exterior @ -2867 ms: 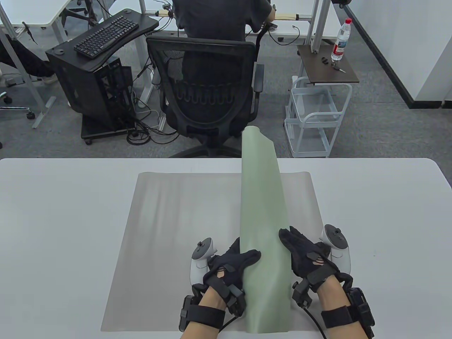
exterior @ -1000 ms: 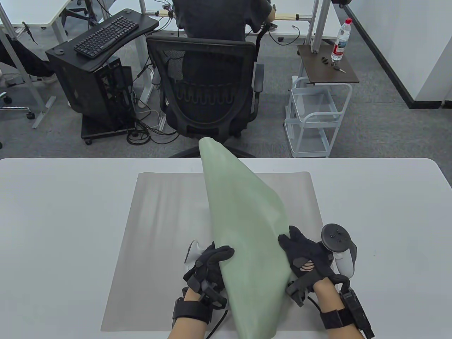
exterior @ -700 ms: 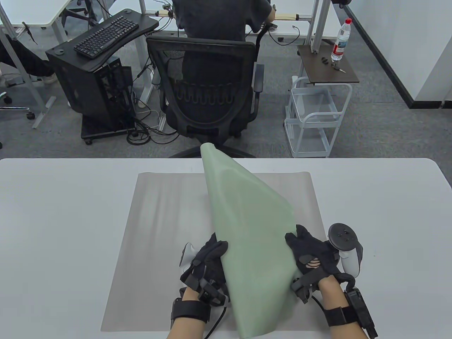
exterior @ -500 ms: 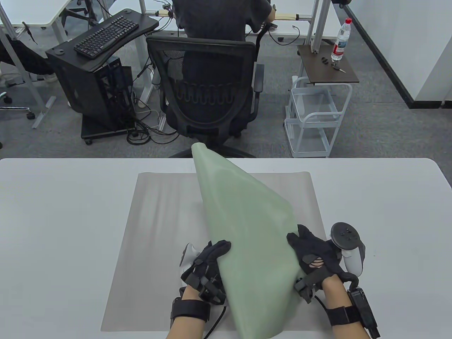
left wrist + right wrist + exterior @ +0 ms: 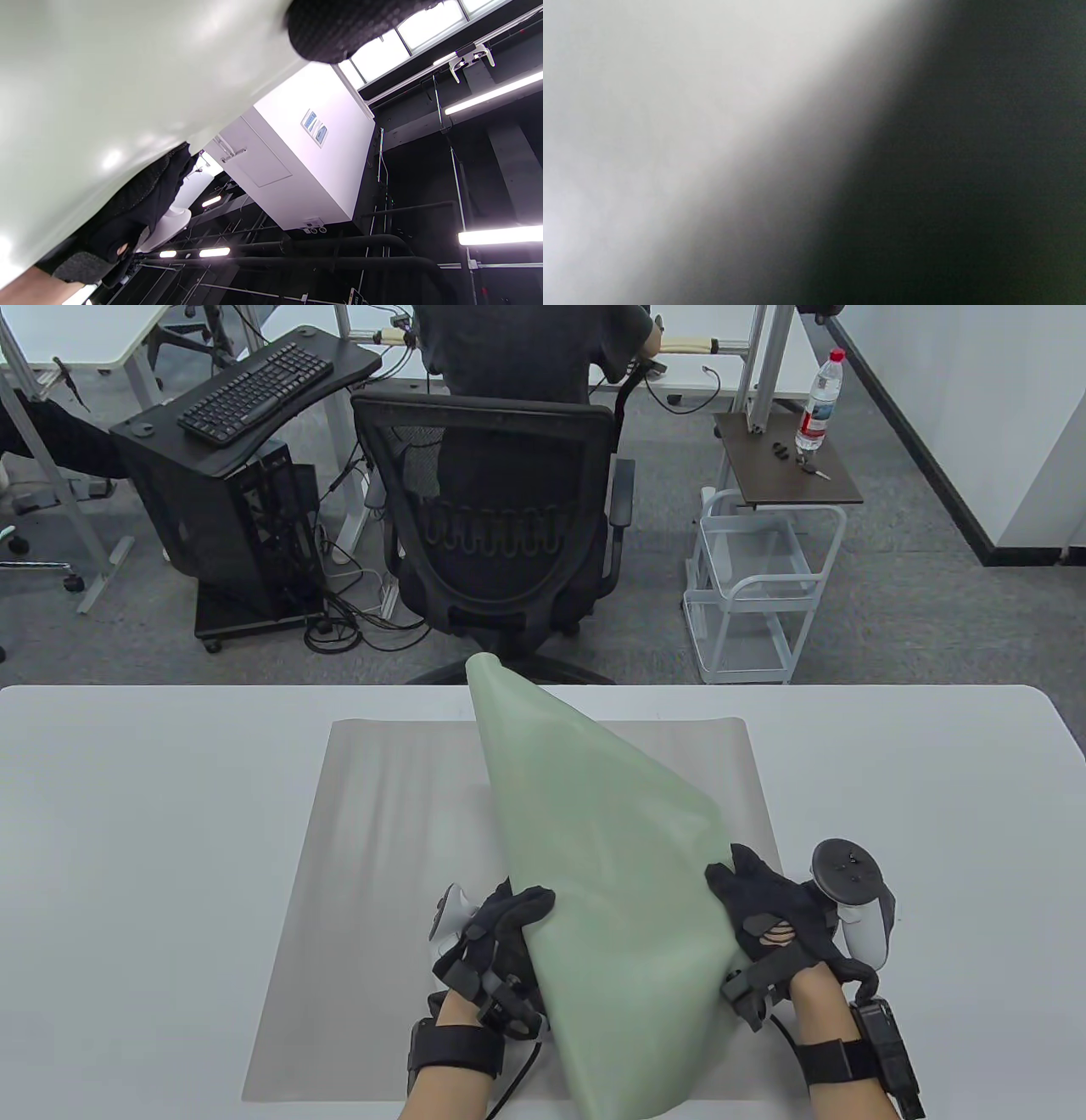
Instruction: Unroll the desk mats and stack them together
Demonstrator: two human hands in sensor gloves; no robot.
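Note:
A pale green desk mat (image 5: 611,882), partly unrolled into a cone shape, is held up over a flat grey desk mat (image 5: 382,848) on the white table (image 5: 127,814). My left hand (image 5: 505,937) grips the green mat's left side, thumb over its surface. My right hand (image 5: 768,920) holds its right edge. The mat's far tip rises past the table's back edge. In the left wrist view the green mat (image 5: 106,84) fills the upper left, with a fingertip (image 5: 339,25) on it. The right wrist view is a blur.
Beyond the table's far edge stand a black office chair (image 5: 492,517) with a seated person, a white wire cart (image 5: 755,585) and a computer stand with a keyboard (image 5: 254,390). Bare table surface lies left and right of the grey mat.
The green mat has spread from a narrow roll into a wider cone, its far tip swinging left. My right hand has moved right with its edge; my left hand has drawn slightly left and down.

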